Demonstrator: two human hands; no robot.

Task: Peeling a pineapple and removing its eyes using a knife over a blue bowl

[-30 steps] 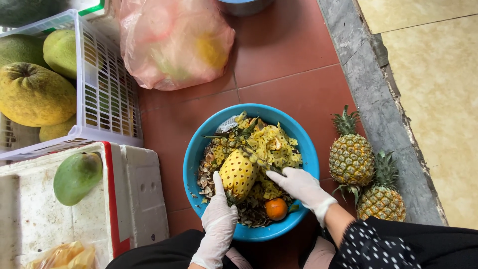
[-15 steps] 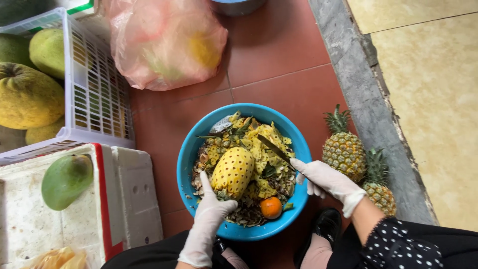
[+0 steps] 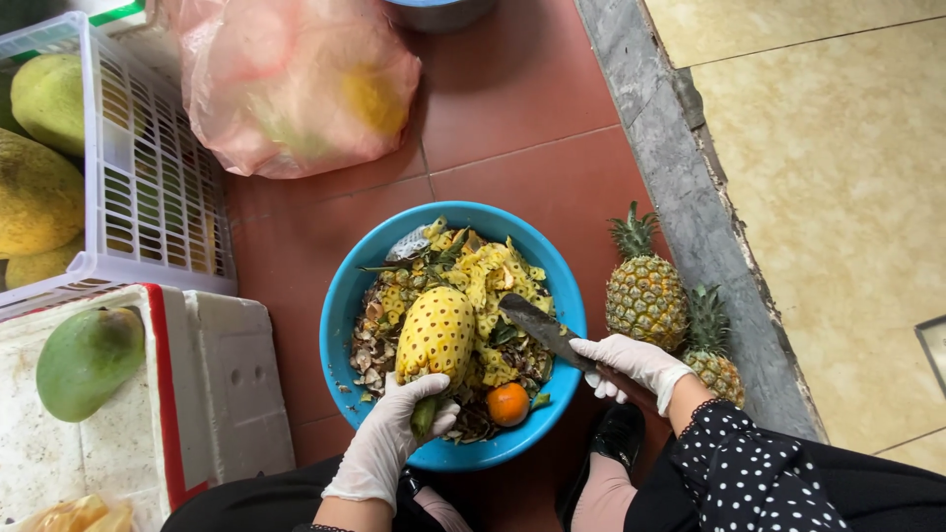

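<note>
Left hand [image 3: 389, 443] fingers wrapped round the crown end of the peeled pineapple [image 3: 436, 335], held over the blue basin [image 3: 340, 296]. Right hand [image 3: 631, 365] grips the knife [image 3: 540, 325], blade over the peelings. Risks: wet gloves let the fruit slip; the blade, if it skids, reaches the left fingers.

Two gloved hands: left [image 3: 391, 443], right [image 3: 631, 363]
One knife [image 3: 540, 326]
One blue basin [image 3: 340, 305], heap of peelings [image 3: 493, 281] inside, uncounted
Pineapples: three; one peeled [image 3: 435, 336] over basin, two whole [image 3: 645, 294] [image 3: 711, 366] beside basin on floor
One orange fruit [image 3: 507, 403] in basin
One white crate [image 3: 158, 197], three yellow-green fruits showing inside
One foam box [image 3: 222, 384], one green mango [image 3: 87, 360] in it
One pink plastic bag [image 3: 296, 84]
</note>
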